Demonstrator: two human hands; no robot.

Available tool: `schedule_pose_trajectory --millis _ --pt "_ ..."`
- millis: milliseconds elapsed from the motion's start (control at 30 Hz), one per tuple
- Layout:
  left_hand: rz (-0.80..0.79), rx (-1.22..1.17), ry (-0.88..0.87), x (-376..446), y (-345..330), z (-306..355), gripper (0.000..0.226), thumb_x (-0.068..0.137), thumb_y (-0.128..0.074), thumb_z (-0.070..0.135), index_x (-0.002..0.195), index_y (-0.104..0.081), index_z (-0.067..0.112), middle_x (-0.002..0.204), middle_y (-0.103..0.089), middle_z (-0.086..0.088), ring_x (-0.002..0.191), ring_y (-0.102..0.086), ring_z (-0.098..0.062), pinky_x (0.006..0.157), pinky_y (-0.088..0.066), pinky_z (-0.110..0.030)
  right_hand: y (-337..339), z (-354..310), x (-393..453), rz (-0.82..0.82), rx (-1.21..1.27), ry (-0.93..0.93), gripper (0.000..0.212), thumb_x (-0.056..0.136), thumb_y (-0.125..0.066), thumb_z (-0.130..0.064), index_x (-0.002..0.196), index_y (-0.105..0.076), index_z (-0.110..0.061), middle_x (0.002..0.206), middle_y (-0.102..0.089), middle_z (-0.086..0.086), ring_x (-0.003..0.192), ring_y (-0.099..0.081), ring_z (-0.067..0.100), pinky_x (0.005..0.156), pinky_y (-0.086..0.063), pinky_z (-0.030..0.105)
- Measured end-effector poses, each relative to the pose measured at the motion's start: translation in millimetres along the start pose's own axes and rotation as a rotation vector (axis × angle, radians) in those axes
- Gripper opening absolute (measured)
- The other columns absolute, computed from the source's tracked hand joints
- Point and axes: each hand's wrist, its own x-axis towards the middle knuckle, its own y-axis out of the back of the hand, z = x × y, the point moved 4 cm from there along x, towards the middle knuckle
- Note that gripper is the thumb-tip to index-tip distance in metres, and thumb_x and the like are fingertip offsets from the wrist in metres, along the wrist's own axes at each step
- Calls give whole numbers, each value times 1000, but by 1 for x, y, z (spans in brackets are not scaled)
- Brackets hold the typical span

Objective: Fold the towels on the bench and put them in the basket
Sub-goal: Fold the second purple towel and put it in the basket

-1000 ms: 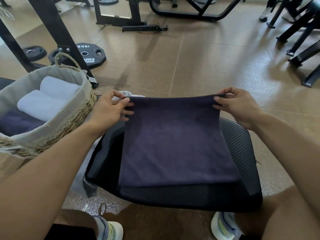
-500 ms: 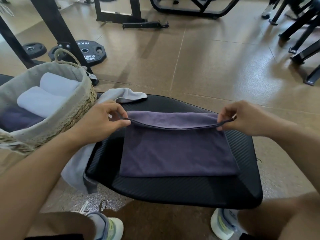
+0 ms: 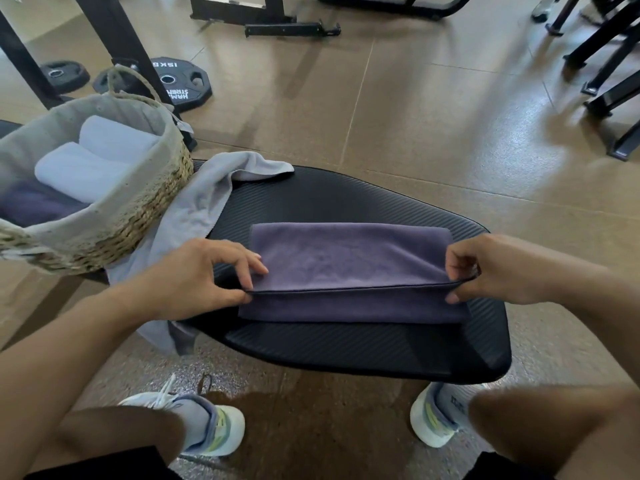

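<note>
1. The woven straw basket with grey cloth lining (image 3: 138,216) stands at the left of the black ribbed bench pad (image 3: 346,202), its mouth open upward.
2. Two rolled white towels (image 3: 86,161) and a dark folded towel (image 3: 31,206) fill much of the basket.
3. A crumpled grey towel (image 3: 204,199) lies between the basket and the folded purple towel (image 3: 346,258).
4. The pad's far part is bare.

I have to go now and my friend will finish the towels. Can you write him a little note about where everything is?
Left hand and right hand each pinch an end of the purple towel, half folded on the bench.
Done: rolled towels already sit in the basket.
Left: finish this fold, put it in the basket, then fold the grey towel draped off the bench beside the basket.
</note>
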Motion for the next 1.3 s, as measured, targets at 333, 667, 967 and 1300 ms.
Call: schedule_pose_trajectory --millis 333,667,967,1300 --pt "61 -122 29 -6 0 -7 24 69 -78 41 71 -67 20 108 -76 16 120 -64 -1 108 -44 -26 5 -8 -8 17 -56 -13 33 65 -91 -43 70 -61 -33 69 -65 -10 70 -58 1 62 -41 17" --pt "-71 156 -72 -5 -8 -14 24 63 -95 25 64 -74 36 109 -71 27 118 -59 -2 101 -44 -25 -15 -9 -8 -25 -148 18 37 60 -91 -50 73 -61 -32 78 -61 -13 77 -54 0 66 -39 18" --pt "-119 79 0 -6 -6 -19 23 65 -95 21 65 -77 35 119 -68 31 130 -50 10 111 -36 -14 -13 -4 -9 -64 -120 26 39 58 -92 -50 70 -59 -31 76 -61 -13 77 -56 4 69 -44 25" --pt "-151 46 -18 -6 -13 -26 27 64 -96 16 61 -75 35 123 -68 25 135 -44 11 115 -22 -7 -25 -14 -10 -141 -152 23 39 58 -91 -52 72 -61 -32 89 -54 -14 90 -49 3 84 -45 30"
